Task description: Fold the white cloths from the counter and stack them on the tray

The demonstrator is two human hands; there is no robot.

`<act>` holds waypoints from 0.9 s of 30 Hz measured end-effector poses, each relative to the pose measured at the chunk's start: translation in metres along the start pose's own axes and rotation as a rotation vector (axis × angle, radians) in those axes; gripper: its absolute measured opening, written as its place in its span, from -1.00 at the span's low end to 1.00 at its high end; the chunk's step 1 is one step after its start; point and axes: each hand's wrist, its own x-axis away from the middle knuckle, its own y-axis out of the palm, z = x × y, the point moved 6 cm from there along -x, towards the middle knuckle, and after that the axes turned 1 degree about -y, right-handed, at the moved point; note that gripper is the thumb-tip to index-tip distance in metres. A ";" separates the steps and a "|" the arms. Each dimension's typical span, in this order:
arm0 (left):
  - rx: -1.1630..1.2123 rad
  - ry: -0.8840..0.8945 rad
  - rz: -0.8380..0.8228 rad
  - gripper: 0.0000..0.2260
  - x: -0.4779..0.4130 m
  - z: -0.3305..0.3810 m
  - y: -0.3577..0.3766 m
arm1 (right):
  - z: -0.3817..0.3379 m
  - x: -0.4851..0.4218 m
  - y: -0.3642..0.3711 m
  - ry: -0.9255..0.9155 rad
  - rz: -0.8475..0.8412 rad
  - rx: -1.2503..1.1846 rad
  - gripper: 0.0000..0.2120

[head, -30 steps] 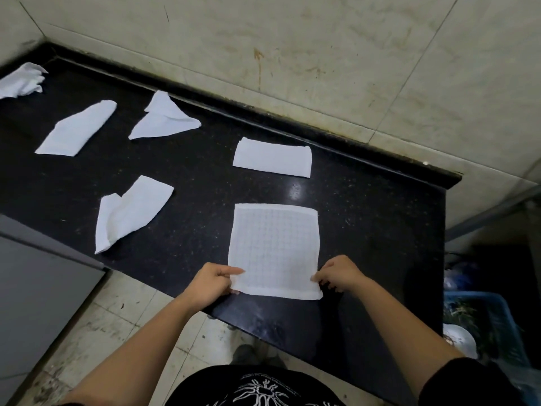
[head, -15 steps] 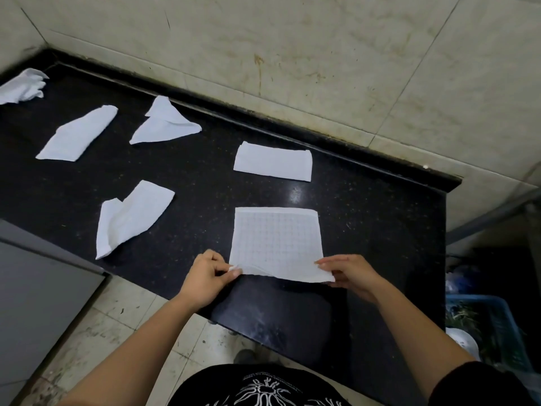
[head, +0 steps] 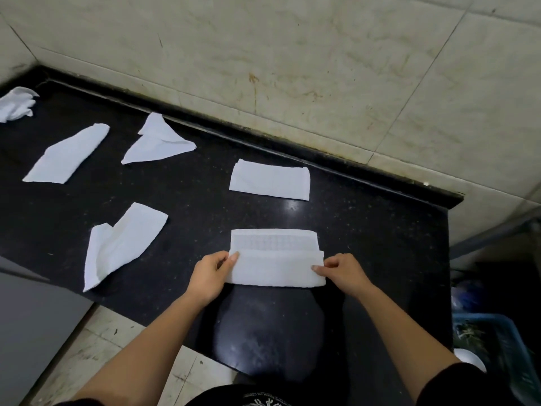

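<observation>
A white cloth (head: 275, 259) lies on the black counter (head: 380, 244) near its front edge, its near half turned over onto the far half. My left hand (head: 210, 273) pinches the flap's left corner and my right hand (head: 342, 271) pinches its right corner. A folded white cloth (head: 270, 183) rests flat behind it. Several loose white cloths lie to the left: one crumpled cloth (head: 117, 244), one long cloth (head: 68, 153), one triangular cloth (head: 158, 140), one bunched cloth (head: 16, 104) at the far left. No tray is in view.
A tiled wall (head: 292, 68) rises behind the counter. The counter ends on the right, where a blue basket (head: 497, 347) sits low on the floor. A grey surface (head: 32, 323) stands at the lower left beside pale floor tiles.
Both hands lifted the near edge of the flat cloth and carried it away from me, laying it over the far half. The other cloths stayed put.
</observation>
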 end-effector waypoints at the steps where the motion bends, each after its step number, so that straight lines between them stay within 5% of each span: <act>1: 0.014 -0.009 0.009 -0.54 -0.005 0.001 -0.001 | -0.003 -0.005 0.001 -0.025 0.007 0.043 -0.68; 27: 0.060 -0.217 0.208 -0.75 -0.066 0.000 0.004 | -0.006 -0.062 0.006 0.039 0.220 0.034 -0.70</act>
